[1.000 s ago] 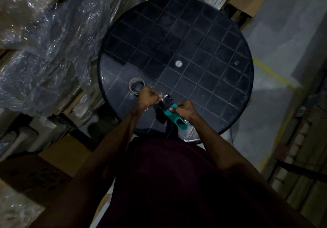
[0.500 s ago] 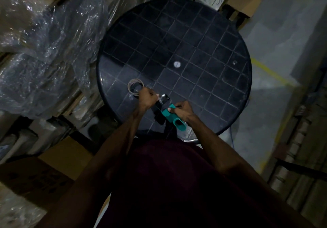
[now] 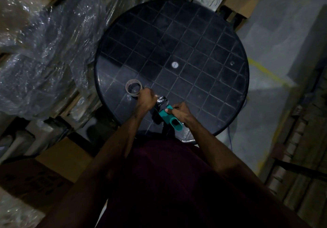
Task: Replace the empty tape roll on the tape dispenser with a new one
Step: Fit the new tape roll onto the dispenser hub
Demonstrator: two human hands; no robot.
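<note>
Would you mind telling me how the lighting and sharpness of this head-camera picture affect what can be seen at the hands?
Head view: dim overall. The teal dispenser handle stands out, but its dark front end between the left hand and right hand is soft. Glare glints off the plastic wrap. The wide lens bows the round table edge.

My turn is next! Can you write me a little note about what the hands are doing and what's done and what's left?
Right hand grips the teal handle of the tape dispenser, held over the near edge of the round black table.
Left hand is curled at the dispenser's front end; what it holds is too dark to tell.
A tape ring lies flat on the table beside the left hand.
Done: unclear.
Left: probably finish fitting and threading the new roll.
</note>
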